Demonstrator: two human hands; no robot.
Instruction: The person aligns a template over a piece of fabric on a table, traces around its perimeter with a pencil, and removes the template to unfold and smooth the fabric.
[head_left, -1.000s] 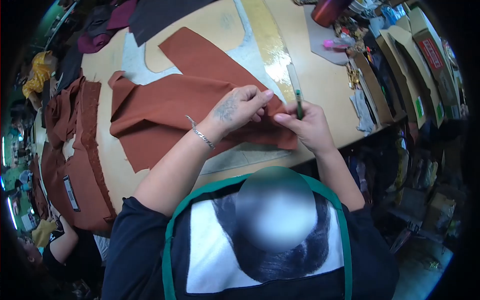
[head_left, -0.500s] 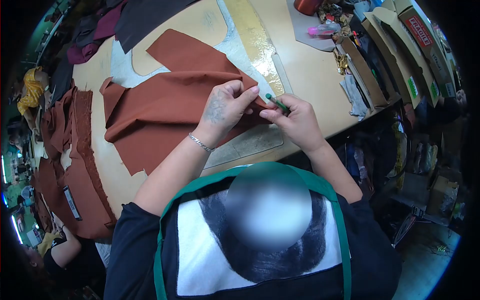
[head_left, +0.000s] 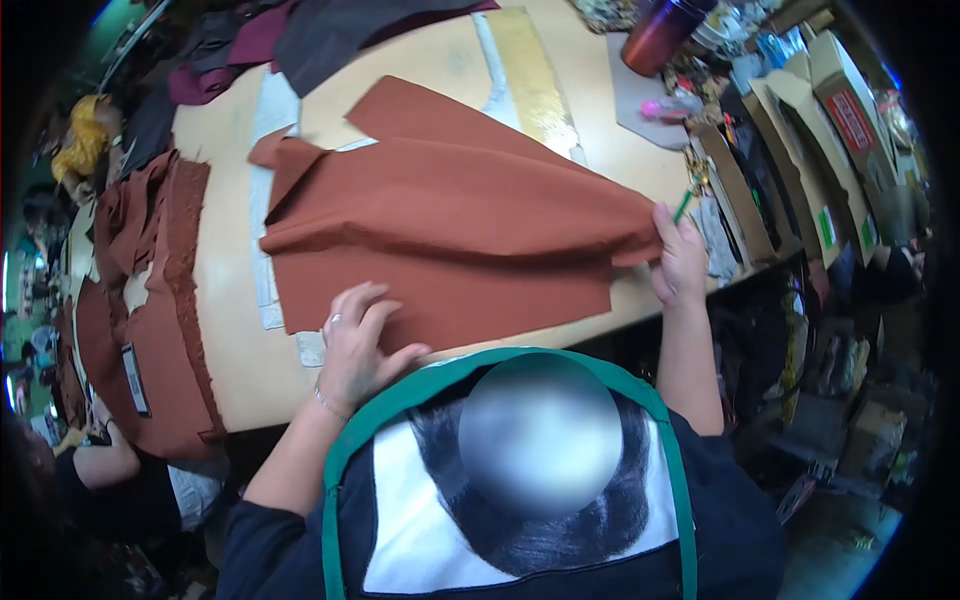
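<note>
A folded, wrinkled piece of rust-brown fabric (head_left: 450,215) is spread across the table in front of me. Its right end is pinched in my right hand (head_left: 682,262), which lifts that corner near the table's front edge. A thin green pen (head_left: 686,202) sticks up out of the same hand; its lower part is hidden by the fingers. My left hand (head_left: 362,345), with a ring on one finger, hovers over or rests at the fabric's lower left edge. Its fingers are curved and apart, gripping nothing; whether they touch the cloth I cannot tell.
Pale pattern pieces (head_left: 262,215) and a yellowish strip (head_left: 535,75) lie under the fabric. More rust cloth (head_left: 165,370) is stacked at left, dark cloth (head_left: 340,45) behind. A red tumbler (head_left: 660,40), pink-capped bottle (head_left: 668,107) and cardboard boxes (head_left: 850,115) stand right. Another person's arm (head_left: 108,460) shows lower left.
My right hand has moved right, drawing the fabric's end with it and keeping the pen. My left hand has let go of the fabric and come down left to its near edge.
</note>
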